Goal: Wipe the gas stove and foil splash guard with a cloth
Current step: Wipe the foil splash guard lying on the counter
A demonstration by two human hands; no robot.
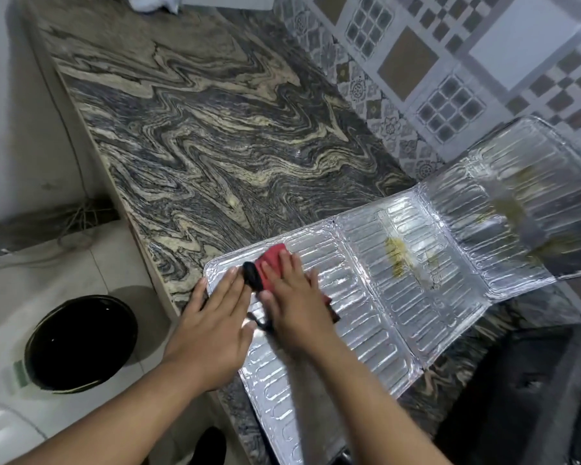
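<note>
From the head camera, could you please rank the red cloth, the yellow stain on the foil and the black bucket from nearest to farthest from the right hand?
1. Red cloth: under the right hand.
2. Yellow stain: on the foil's middle panel, to the right.
3. Black bucket: on the floor, far left.

I see both forearms bare to the frame's bottom edge, no sleeves showing; my left hand (pixel 212 333) and right hand (pixel 297 307) carry no rings, watch or gloves, fingernails short and unpainted
</note>
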